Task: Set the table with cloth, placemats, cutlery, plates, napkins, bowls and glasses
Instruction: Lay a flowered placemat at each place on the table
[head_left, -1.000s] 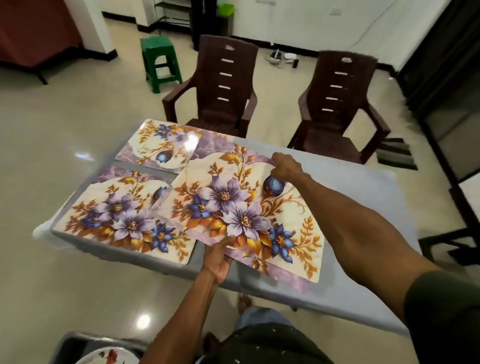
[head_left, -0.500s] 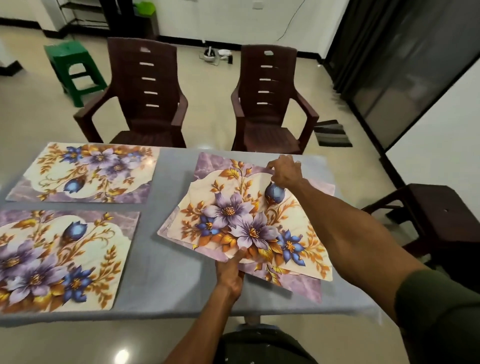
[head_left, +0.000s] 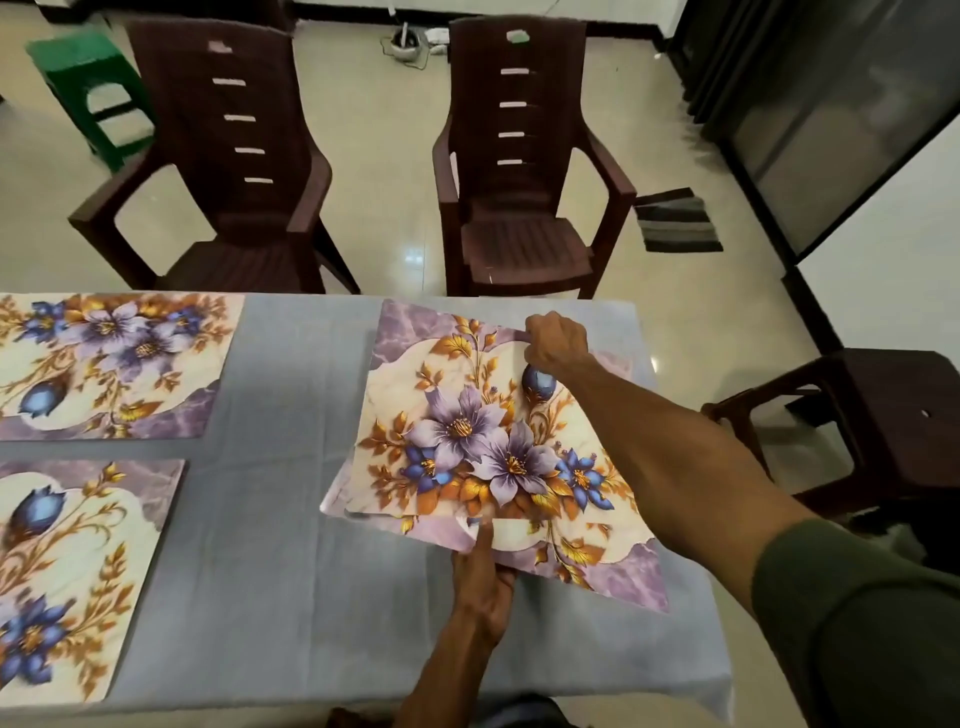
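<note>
While two placemats overlap: they sit on the cloth (head_left: 291, 519) at the counter's right end, still unsorted
Right hand (head_left: 553, 343): pinching the top placemat (head_left: 467, 431) at its far edge
Left hand (head_left: 480, 577): fingers closed on the near edges, forefinger pressing the lower placemat (head_left: 613, 566)
Do well: lift the top one clear, square each to a chair (head_left: 511, 171)

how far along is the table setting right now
Done: the pale blue-grey tablecloth covers the table, and two floral placemats lie flat at the left. In hand: the left hand and right hand grip opposite edges of overlapping floral placemats, apparently two, still askew. Left: squaring those up, then cutlery, plates, napkins, bowls and glasses, none visible on the table.
</note>
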